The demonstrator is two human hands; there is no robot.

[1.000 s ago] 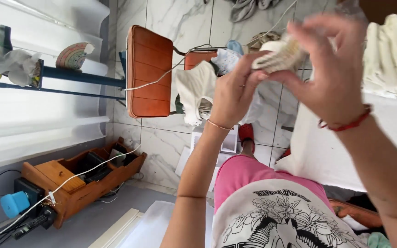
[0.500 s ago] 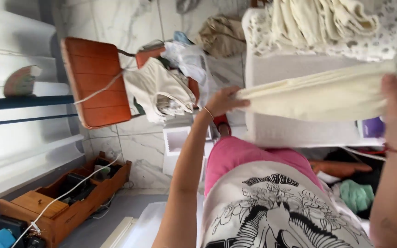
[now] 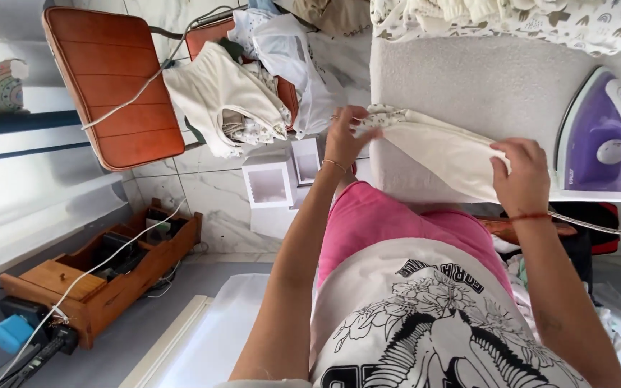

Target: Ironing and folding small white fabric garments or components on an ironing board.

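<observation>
We hold both arms stretched forward and down. Our left hand pinches shut, wrist bent, fingers curled tight. Our right hand is closed too, knuckles up, thumb tucked under, well apart from the left.

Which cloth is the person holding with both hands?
The plain cream cloth stretched across the ironing board, left hand at one end, right hand at the other. The other clothes lie piled on the chair, untouched.

The patterned cloth pile at the worktop's far edge runs off the top; the right hand hides the cream cloth's near end.
</observation>
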